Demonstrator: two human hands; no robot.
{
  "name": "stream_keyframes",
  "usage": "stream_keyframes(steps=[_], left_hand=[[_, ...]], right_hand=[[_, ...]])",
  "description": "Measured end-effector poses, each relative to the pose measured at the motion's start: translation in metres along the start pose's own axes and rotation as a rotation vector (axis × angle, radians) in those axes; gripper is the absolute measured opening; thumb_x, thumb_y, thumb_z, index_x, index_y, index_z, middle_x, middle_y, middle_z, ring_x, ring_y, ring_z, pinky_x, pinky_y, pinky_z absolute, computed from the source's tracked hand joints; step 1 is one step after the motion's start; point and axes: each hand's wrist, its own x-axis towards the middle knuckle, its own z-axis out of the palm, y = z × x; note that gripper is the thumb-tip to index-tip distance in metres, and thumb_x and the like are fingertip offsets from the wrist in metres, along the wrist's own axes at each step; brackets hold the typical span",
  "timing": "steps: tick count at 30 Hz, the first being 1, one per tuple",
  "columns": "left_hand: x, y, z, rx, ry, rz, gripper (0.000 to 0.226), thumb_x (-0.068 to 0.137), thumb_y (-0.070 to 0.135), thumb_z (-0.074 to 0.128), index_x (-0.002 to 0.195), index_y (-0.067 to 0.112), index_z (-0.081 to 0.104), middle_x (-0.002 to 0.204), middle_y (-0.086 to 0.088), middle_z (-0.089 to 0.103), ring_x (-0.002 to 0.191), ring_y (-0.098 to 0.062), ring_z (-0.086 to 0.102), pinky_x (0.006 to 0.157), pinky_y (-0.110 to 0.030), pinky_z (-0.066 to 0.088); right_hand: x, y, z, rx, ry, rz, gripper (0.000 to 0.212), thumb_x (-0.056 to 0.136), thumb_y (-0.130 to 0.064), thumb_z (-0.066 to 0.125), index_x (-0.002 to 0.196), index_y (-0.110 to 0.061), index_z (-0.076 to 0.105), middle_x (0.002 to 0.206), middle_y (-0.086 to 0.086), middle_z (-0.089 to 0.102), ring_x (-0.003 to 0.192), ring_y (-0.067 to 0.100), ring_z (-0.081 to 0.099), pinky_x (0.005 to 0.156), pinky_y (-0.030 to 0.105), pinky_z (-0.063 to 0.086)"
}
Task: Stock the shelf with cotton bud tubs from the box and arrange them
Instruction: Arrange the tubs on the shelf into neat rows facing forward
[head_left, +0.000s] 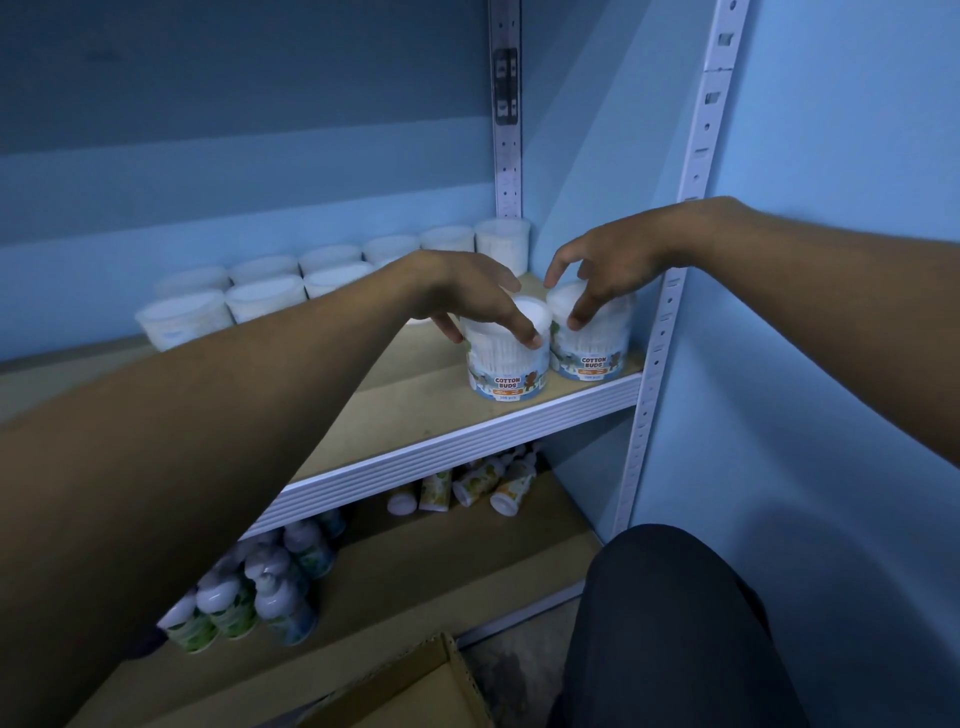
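Observation:
Two clear tubs labelled "COTTON BUDS" stand side by side at the front right of the wooden shelf (415, 410). My left hand (462, 296) grips the rim of the left tub (506, 366) from above, thumb and fingers curled round its lid. My right hand (602, 265) arches over the right tub (592, 345), its fingertips touching the lid and rim. Several more tubs (270, 296) stand in rows along the back of the same shelf, one of them (503, 244) in the back right corner.
White slotted uprights (660, 332) frame the shelf's right side against a blue wall. The lower shelf holds standing bottles (265, 592) at left and toppled ones (467, 486) further back. A cardboard box flap (415, 686) lies at bottom centre, beside my dark-trousered knee (670, 623).

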Motion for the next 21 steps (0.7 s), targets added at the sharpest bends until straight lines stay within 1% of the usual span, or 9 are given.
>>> stream_keyframes(steps=[3,6,10,13,14,16,18,19,21], left_hand=[[-0.002,0.003,0.004,0.001,0.034,0.001,0.088,0.072,0.049,0.083,0.146,0.021,0.044,0.143,0.003,0.046,0.121,-0.023,0.052,0.091,-0.04,0.058],[-0.004,0.007,0.008,0.048,0.07,-0.003,0.084,0.072,0.054,0.08,0.142,0.018,0.049,0.139,-0.001,0.047,0.117,-0.027,0.055,0.086,-0.042,0.06],[-0.007,0.011,0.012,0.091,0.103,-0.037,0.09,0.069,0.064,0.077,0.14,0.016,0.05,0.141,-0.003,0.047,0.112,-0.03,0.062,0.084,-0.041,0.061],[-0.007,0.013,0.015,0.134,0.115,-0.06,0.095,0.067,0.071,0.073,0.139,0.014,0.05,0.138,-0.005,0.05,0.105,-0.03,0.066,0.083,-0.04,0.061],[-0.006,0.013,0.014,0.143,0.12,-0.064,0.097,0.066,0.073,0.072,0.14,0.014,0.05,0.138,-0.005,0.051,0.105,-0.03,0.066,0.083,-0.04,0.061],[-0.006,0.014,0.014,0.148,0.123,-0.056,0.1,0.066,0.073,0.072,0.143,0.014,0.047,0.142,-0.004,0.049,0.115,-0.028,0.06,0.087,-0.041,0.059],[-0.007,0.015,0.011,0.131,0.104,-0.031,0.101,0.068,0.07,0.073,0.148,0.018,0.041,0.149,-0.001,0.042,0.127,-0.025,0.05,0.094,-0.043,0.055],[-0.008,0.016,0.008,0.118,0.087,-0.021,0.1,0.068,0.068,0.075,0.148,0.019,0.04,0.149,0.001,0.041,0.129,-0.024,0.047,0.097,-0.043,0.053],[-0.006,0.016,0.005,0.112,0.055,-0.013,0.094,0.069,0.062,0.078,0.145,0.019,0.044,0.143,0.002,0.045,0.126,-0.023,0.049,0.097,-0.042,0.053]], right_hand=[[0.0,-0.001,0.0,-0.001,-0.007,-0.012,0.057,0.08,-0.04,0.08,0.129,-0.045,0.051,0.128,-0.005,0.045,0.114,0.025,0.051,0.1,0.044,0.051],[-0.001,0.001,0.001,0.025,-0.01,-0.026,0.056,0.081,-0.033,0.08,0.128,-0.044,0.052,0.132,-0.003,0.046,0.117,0.027,0.051,0.1,0.042,0.051],[-0.004,0.005,0.003,0.062,-0.024,-0.045,0.058,0.083,-0.025,0.08,0.13,-0.042,0.052,0.139,0.0,0.051,0.118,0.029,0.054,0.095,0.036,0.052],[-0.005,0.006,0.004,0.084,-0.03,-0.054,0.059,0.083,-0.02,0.079,0.13,-0.042,0.052,0.141,0.0,0.05,0.119,0.029,0.054,0.094,0.034,0.052],[-0.006,0.007,0.004,0.093,-0.035,-0.055,0.059,0.083,-0.018,0.079,0.131,-0.041,0.051,0.142,0.001,0.049,0.12,0.029,0.053,0.096,0.035,0.051],[-0.006,0.007,0.004,0.107,-0.04,-0.056,0.061,0.083,-0.018,0.079,0.133,-0.041,0.05,0.147,0.001,0.046,0.125,0.03,0.049,0.1,0.036,0.049],[-0.007,0.007,0.004,0.094,-0.017,-0.057,0.063,0.083,-0.025,0.08,0.136,-0.042,0.049,0.15,0.0,0.042,0.13,0.029,0.046,0.102,0.035,0.045],[-0.007,0.006,0.005,0.078,0.001,-0.056,0.063,0.082,-0.03,0.08,0.136,-0.043,0.049,0.15,0.0,0.041,0.13,0.028,0.045,0.101,0.034,0.044],[-0.007,0.005,0.005,0.061,0.025,-0.055,0.06,0.082,-0.036,0.079,0.134,-0.044,0.05,0.147,0.001,0.043,0.126,0.027,0.048,0.101,0.036,0.046]])
